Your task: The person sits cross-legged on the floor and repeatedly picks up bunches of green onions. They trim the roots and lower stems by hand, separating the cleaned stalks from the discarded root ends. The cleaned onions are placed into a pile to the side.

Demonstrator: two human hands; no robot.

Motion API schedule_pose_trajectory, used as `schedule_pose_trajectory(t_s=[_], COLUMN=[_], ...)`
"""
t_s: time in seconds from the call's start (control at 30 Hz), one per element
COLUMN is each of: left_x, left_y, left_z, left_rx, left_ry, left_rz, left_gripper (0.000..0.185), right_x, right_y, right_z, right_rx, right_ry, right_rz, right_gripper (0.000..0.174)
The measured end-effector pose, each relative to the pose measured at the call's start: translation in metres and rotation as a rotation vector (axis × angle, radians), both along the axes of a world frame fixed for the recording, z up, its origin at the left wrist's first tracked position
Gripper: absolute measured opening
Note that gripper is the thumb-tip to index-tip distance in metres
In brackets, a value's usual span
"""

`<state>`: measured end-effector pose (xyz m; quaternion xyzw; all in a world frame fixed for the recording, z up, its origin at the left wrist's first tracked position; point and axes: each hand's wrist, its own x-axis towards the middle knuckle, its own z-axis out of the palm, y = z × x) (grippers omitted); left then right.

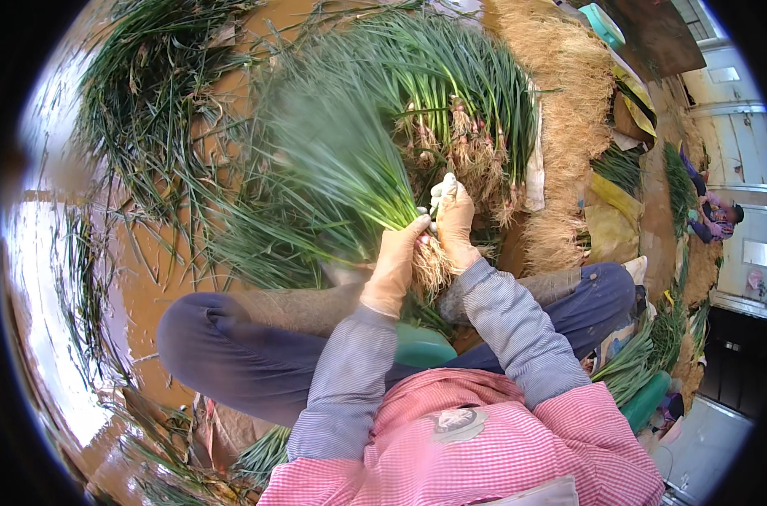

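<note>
My left hand (396,262), in a pale glove, is closed around a bunch of green onions (374,174) just above the bulbs. Its green leaves fan away up and to the left, partly blurred, while the bulbs and stringy roots (432,260) hang towards my lap. Right beside the bunch is my right hand (454,218), gloved too, its fingers curled and the thumb side up. Whether something thin is pinched in those fingers is hidden. Beyond both hands lies a heap of green onions (459,123) with reddish bulbs and roots showing.
A green plastic stool (421,345) shows between my legs. Loose leaves (162,120) litter the wet, muddy ground (149,379) at left. A band of cut-off roots (557,126) runs along the right. Farther right, a person (715,218) sits near more onions by pale metal walls.
</note>
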<state>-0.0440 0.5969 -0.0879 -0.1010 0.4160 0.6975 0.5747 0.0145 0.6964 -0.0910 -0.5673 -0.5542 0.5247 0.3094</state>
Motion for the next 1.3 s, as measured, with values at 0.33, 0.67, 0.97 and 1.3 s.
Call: schedule_pose_trajectory(t_s=[0.33,0.67,0.97,1.3], left_x=[-0.001,0.000,0.007,0.026], left_y=[-0.009,-0.008,-0.011,-0.013], left_z=[0.002,0.006,0.014,0.022], left_rx=[0.048,0.064,0.100,-0.016], left_ry=[-0.057,0.033,0.118,0.273], left_rz=[-0.044,-0.054,-0.126,-0.274], left_gripper=[0.018,0.011,0.011,0.010], right_x=[0.009,0.018,0.082,-0.094], right_y=[0.034,0.014,0.008,0.147], right_z=[0.005,0.003,0.038,0.119], right_rx=[-0.131,-0.654,-0.017,0.488], right_ry=[0.081,0.324,-1.226,-0.514], right_rz=[-0.036,0.157,1.093,1.006], right_gripper=[0.046,0.030,0.040,0.036])
